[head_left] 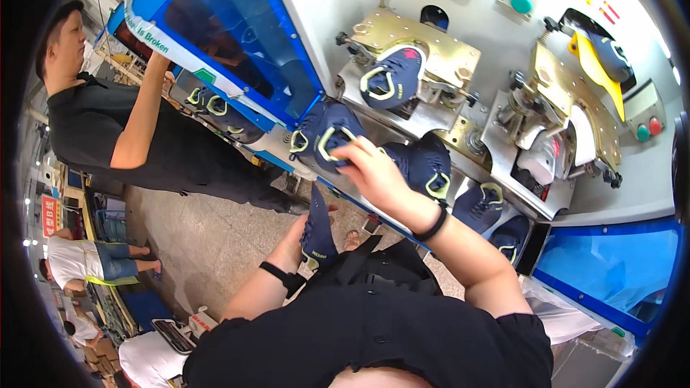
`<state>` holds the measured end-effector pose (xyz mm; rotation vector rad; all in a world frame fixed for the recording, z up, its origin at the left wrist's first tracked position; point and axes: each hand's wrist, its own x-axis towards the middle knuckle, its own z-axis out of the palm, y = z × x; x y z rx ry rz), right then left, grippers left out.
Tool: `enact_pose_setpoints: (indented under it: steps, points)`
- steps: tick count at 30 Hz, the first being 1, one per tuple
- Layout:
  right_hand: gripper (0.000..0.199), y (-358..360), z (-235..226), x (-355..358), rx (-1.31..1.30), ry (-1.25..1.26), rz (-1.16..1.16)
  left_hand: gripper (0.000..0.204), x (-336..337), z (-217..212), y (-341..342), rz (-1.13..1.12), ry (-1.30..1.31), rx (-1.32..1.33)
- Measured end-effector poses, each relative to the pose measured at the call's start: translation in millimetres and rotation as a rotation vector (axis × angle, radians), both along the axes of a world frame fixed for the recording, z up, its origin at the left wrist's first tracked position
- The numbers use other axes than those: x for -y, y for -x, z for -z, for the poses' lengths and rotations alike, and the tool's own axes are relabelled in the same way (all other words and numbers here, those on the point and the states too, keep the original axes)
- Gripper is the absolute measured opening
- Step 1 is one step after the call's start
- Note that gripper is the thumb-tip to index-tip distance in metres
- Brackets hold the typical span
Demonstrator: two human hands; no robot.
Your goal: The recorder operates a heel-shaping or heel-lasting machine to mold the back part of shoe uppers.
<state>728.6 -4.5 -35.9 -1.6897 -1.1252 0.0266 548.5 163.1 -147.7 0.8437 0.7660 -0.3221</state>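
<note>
My left hand is closed round a navy shoe upper, held low in front of my body; the upper hides most of its fingers. Reaching forward, my right hand pinches the lime-edged collar of another navy shoe upper on the machine's front ledge. More navy uppers lie on that ledge, just right of my right wrist. Behind them, a navy upper with a red mark sits on the left metal forming station.
A brass-coloured clamp plate stands over the left station; a second station at right holds a grey upper. Green and red buttons are on the panel. Blue-framed covers flank the machine. A co-worker in black stands at left.
</note>
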Motion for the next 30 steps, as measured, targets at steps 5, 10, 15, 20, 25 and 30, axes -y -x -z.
enact_pose_setpoints:
  steps: [5,10,15,20,25,30]
  points:
    - [0.026,-36,52,-141,0.028,0.168,0.150,0.026,-44,-9,31,-0.133,0.458,0.240]
    - [0.030,-33,62,-180,-0.018,0.365,0.198,0.029,-85,-30,37,-0.149,0.441,0.294]
    - [0.035,-47,-14,-90,0.325,0.001,0.492,0.026,-102,-31,10,-0.081,0.536,0.316]
    - [0.021,-169,-161,116,0.875,-0.091,1.419,0.026,-87,-38,-30,0.195,0.634,0.335]
    - [0.039,-211,-238,276,0.387,0.733,1.804,0.025,-41,-59,-79,0.557,0.693,0.387]
    - [0.031,-205,-196,317,0.276,0.274,1.081,0.029,26,-72,-109,0.797,0.715,0.421]
